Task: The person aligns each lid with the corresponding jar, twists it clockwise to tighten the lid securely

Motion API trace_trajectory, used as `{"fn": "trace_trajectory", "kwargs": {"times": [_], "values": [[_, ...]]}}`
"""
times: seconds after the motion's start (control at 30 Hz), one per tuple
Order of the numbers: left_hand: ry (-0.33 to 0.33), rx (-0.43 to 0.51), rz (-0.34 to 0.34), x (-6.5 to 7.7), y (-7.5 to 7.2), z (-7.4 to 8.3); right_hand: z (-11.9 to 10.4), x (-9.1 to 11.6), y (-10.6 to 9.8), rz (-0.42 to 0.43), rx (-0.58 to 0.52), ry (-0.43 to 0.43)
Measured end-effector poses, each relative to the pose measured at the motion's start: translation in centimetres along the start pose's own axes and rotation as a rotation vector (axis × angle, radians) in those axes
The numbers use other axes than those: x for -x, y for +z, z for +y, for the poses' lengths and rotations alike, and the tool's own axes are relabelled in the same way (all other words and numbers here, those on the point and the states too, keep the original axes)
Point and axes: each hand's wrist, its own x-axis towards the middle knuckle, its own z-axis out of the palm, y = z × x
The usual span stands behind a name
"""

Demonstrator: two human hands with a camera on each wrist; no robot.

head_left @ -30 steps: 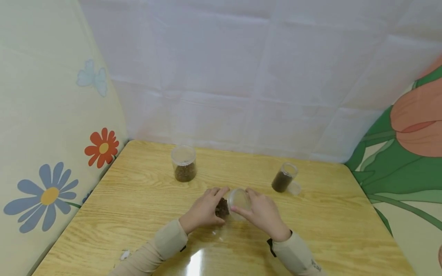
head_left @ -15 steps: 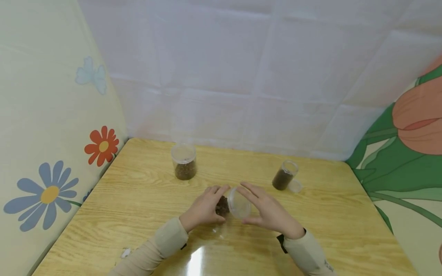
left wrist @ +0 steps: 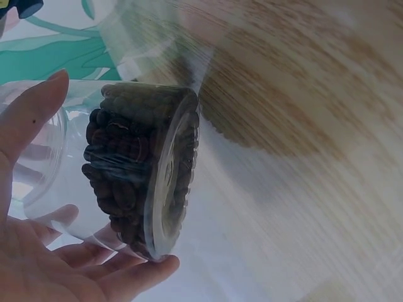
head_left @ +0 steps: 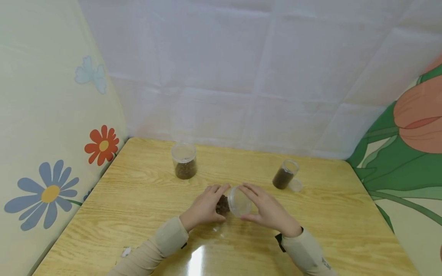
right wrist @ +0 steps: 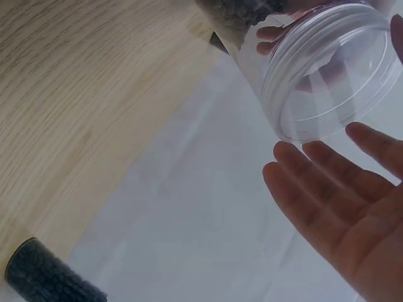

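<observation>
Grips a clear plastic jar [head_left: 233, 202] in the left hand [head_left: 205, 207], with thumb over one side and fingers curled along the other. Holds the jar tipped on its side over the middle of the wood-grain tabletop [head_left: 138, 207], ringed mouth end toward the right hand [head_left: 269, 212]. Contains dark brown beans [left wrist: 123, 170], bunched at the base. Cannot tell whether a lid covers the mouth, or whether the jar touches the tabletop.

Spreads the right hand wide about the mouth end, fingers mostly straight, thumb on the opposite side, fingertips right by the rim. Cannot tell for certain whether they touch.

Has, farther back on the left, another clear jar [head_left: 185, 168], part full of brown pieces, well apart from both hands. Has, at back right, a narrower clear jar [head_left: 284, 177] with dark contents, and just beside, a small translucent disc [head_left: 296, 185].

Wears beige sleeves [head_left: 170, 238] and dark wristbands [head_left: 280, 242]. Backs onto a creased white cloth [head_left: 221, 76], flanked by a blue flower print [head_left: 49, 194] and a red flower print [head_left: 103, 145] on the left, and a coral tulip print [head_left: 423, 115] on the right.
</observation>
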Motion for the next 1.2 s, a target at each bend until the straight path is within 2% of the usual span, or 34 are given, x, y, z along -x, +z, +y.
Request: {"fn": "trace_trajectory", "kwargs": {"times": [0.2, 0.4, 0.77, 1.07, 1.2], "values": [[0.005, -0.012, 0.002, 0.0, -0.1, 0.1, -0.5, -0.2, 0.0, 0.003, -0.001, 0.088], [-0.005, -0.017, -0.004, -0.1, -0.1, 0.1, -0.9, -0.4, 0.3, 0.044, -0.005, 0.165], [-0.007, -0.031, 0.000, -0.1, 0.1, 0.0, -1.5, -0.7, 0.9, 0.075, 0.062, 0.292], [-0.009, -0.036, -0.014, -0.2, -0.1, 0.2, -1.1, -0.7, 0.6, 0.042, 0.069, 0.312], [-0.009, -0.029, -0.016, -0.2, -0.1, 0.3, -0.7, -0.3, 0.1, 0.018, 0.034, 0.229]]}}
